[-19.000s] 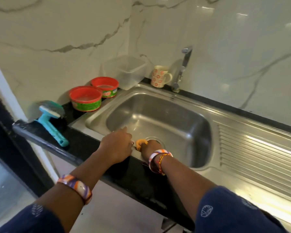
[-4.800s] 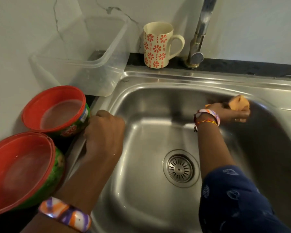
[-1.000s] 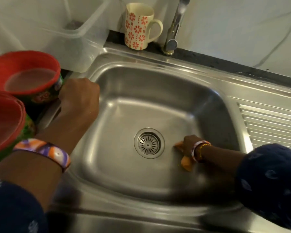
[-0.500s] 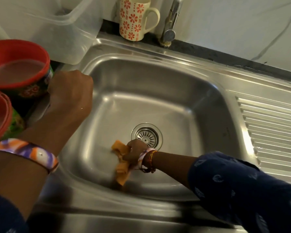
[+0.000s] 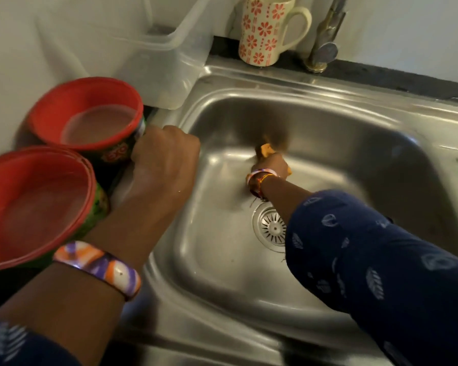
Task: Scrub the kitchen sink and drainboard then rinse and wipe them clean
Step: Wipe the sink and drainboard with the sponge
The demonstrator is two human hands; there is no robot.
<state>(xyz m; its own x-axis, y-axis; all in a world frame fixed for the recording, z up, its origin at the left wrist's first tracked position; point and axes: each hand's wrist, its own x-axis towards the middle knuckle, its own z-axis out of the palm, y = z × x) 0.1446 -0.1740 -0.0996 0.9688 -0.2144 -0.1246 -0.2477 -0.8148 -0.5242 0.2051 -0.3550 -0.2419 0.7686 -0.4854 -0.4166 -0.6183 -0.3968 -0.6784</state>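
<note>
Head view: my right hand (image 5: 271, 165) scrubs the far wall of the steel sink (image 5: 328, 154), fingers curled round an orange scrub pad (image 5: 266, 150), motion-blurred.

At nine o'clock, my left hand (image 5: 164, 159) rests as a closed fist on the sink's rim, gripping nothing I can see. Beside it, two red-lidded tubs (image 5: 86, 114); the nearer label reads "exo". At twelve o'clock, a flower-print mug (image 5: 262, 33) beside the tap (image 5: 324, 40). The basin looks dull grey, streaked; the drain (image 5: 269, 228) sits at centre.
</note>
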